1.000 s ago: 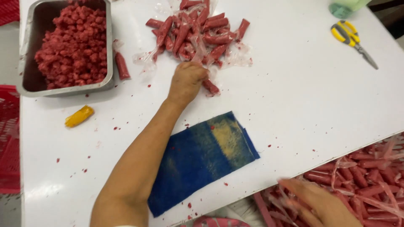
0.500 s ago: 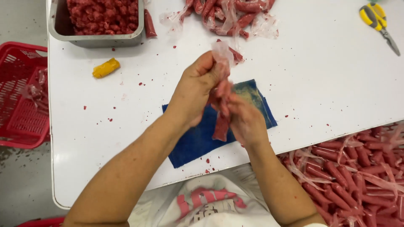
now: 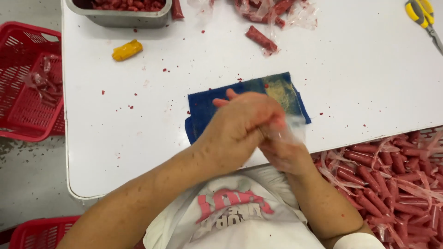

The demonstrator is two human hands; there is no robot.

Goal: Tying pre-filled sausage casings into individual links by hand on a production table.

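Hands meet at frame centre, over the near edge of the white table. Left hand curled closed over right hand, both pinching a clear plastic wrapper; whether anything sits inside it, cannot tell. Blue cloth lies just beyond the knuckles. Wrapped red sausages heaped lower right. Yellow piece upper left, scissors upper right
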